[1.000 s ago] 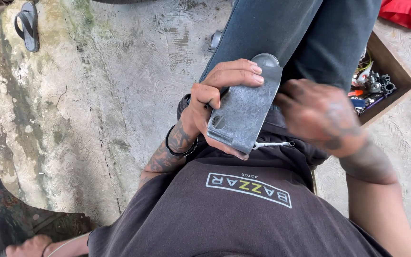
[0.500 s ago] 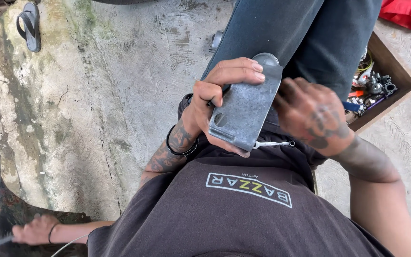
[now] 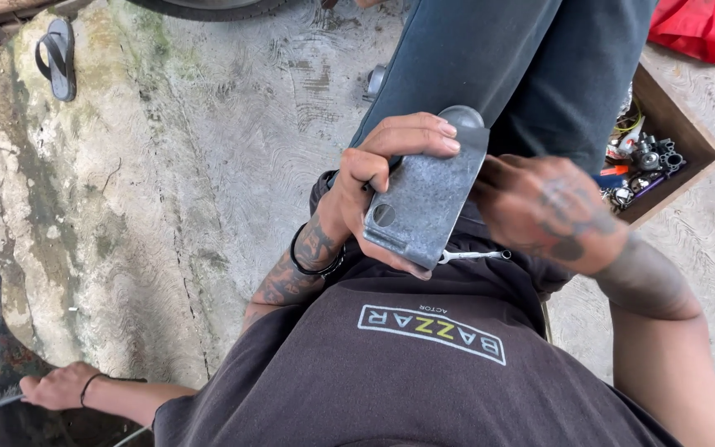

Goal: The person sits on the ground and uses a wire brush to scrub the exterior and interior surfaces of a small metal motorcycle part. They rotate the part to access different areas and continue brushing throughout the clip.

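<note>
We're gripping the grey metal plate [image 3: 424,203] w/ left hand [image 3: 366,186], fingers wrapped round. Right hand [image 3: 552,211] is sliding back along its edge; fingers blurred, can't tell grip.

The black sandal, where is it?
In the head view the black sandal lies far up in the left corner on the concrete floor, well away from the left hand gripping the grey metal plate.

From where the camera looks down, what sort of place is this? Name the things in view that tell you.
Probably an informal outdoor repair workshop. The floor is rough, stained concrete, a wooden box of small metal parts sits beside the person, and the left hand grips a grey metal plate.
</note>
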